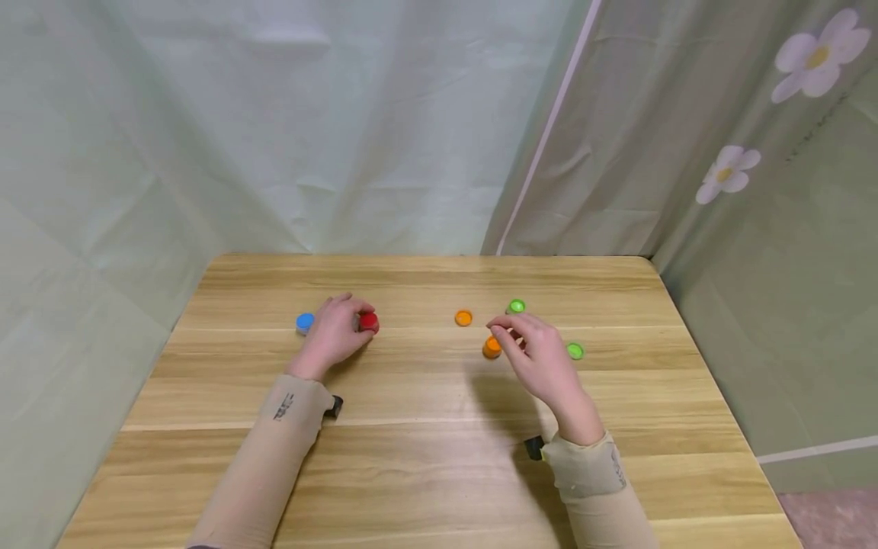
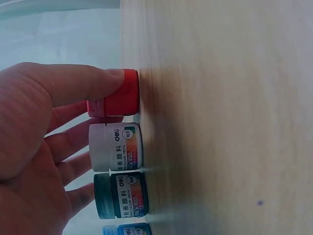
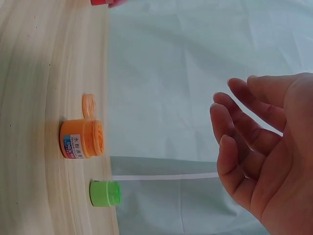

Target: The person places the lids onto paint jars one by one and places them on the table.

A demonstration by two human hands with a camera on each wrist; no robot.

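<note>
My left hand grips a red paint jar between thumb and fingers; the jar stands on the table. Beside it in the left wrist view are a white paint jar, a dark green one and part of a blue one. In the head view the left hand mostly hides the white and dark green jars. My right hand hovers above and beside an uncapped orange paint jar, fingers loosely bent and nothing between them. An orange lid lies just behind that jar.
An uncapped light green jar stands behind the right hand, and a green lid lies to the hand's right. At the far left sits the blue jar. A pale curtain hangs behind the wooden table.
</note>
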